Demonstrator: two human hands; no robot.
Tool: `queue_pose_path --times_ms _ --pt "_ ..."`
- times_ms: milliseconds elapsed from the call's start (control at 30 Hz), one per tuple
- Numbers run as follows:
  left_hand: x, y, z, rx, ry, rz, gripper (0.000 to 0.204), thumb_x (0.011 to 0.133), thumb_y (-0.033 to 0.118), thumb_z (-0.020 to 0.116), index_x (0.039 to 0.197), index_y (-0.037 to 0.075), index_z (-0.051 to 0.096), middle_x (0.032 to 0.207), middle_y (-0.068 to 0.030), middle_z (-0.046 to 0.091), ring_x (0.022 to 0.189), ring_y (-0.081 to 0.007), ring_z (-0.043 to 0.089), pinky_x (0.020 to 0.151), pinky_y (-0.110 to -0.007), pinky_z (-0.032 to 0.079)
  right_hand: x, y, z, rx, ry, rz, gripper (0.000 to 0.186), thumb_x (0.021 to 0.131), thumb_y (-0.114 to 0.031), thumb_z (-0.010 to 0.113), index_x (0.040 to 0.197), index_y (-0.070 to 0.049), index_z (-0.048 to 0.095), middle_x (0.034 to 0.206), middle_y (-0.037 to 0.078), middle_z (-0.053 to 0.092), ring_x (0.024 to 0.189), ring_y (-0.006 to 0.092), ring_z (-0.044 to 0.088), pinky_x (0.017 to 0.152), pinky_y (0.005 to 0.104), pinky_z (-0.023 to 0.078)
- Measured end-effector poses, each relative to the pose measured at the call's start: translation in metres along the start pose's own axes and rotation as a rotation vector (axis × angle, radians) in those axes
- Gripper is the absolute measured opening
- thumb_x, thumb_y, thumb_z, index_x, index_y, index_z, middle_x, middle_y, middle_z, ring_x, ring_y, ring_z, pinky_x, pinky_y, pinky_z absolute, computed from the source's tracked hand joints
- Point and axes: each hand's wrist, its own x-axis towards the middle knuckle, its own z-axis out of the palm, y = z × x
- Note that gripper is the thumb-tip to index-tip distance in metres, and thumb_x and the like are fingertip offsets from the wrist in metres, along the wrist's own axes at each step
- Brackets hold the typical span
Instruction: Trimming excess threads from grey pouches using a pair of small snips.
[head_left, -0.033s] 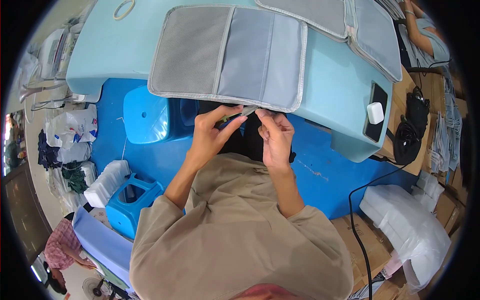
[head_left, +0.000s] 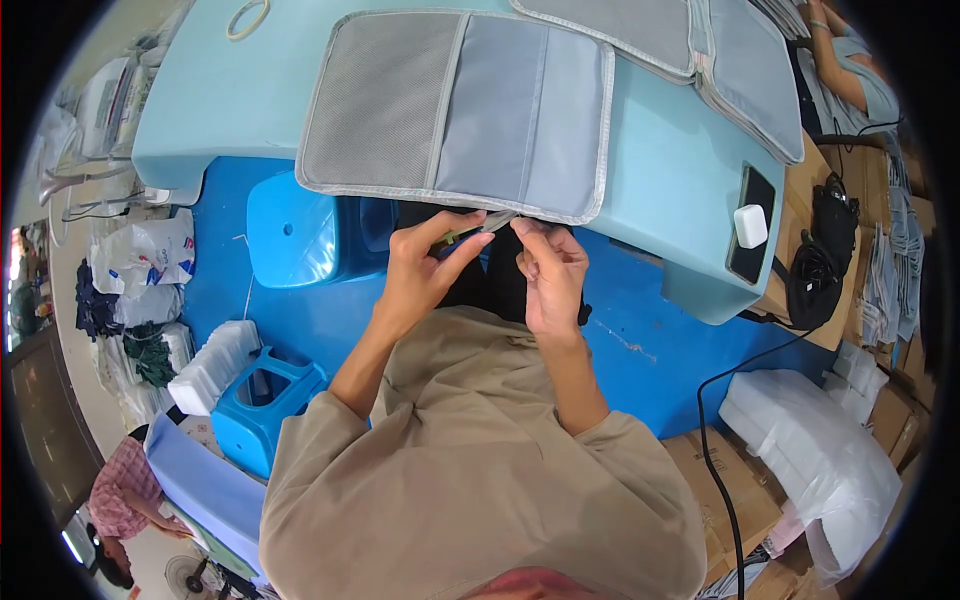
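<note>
A grey fabric panel, half mesh and half smooth with a pale bound edge, lies on the light blue table and overhangs its near side. Just under that near edge, my left hand is closed, thumb and fingers pinching a thin pale grey strip. My right hand pinches the strip's other end by the panel's edge, its remaining fingers curled in. Whether the strip is joined to the panel is hidden. Something small and yellowish-green shows behind my left fingers, too little to name.
Another grey zippered fabric piece lies at the far right. A phone with a white case on it rests on the table's right end; a tape roll is far left. Blue stools stand left; a black cable hangs right.
</note>
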Motion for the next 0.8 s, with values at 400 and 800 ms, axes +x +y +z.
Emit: queue_pose_path --times_ms 400,800 --pt "-0.008 -0.011 0.011 -0.2 0.04 -0.117 0.023 0.093 0.011 0.08 0.107 -0.004 0.073 0.1 -0.0104 0.079 0.09 -0.011 0.073 0.077 -0.025 0.055 -0.001 -0.002 0.001 -0.019 -0.016 0.01 0.031 0.088 0.006 0.077 0.066 -0.007 0.06 0.095 0.008 0.076 0.061 0.0009 0.048 0.05 0.0214 0.027" --pt "-0.008 0.014 0.011 0.052 0.099 0.004 0.019 0.093 0.012 0.079 0.105 -0.002 0.073 0.096 -0.016 0.078 0.081 -0.0233 0.077 0.069 -0.03 0.056 0.001 -0.001 -0.002 -0.036 -0.008 0.011 0.03 0.088 0.006 0.077 0.066 -0.007 0.061 0.097 0.01 0.077 0.062 0.0015 0.052 0.049 0.0212 0.028"
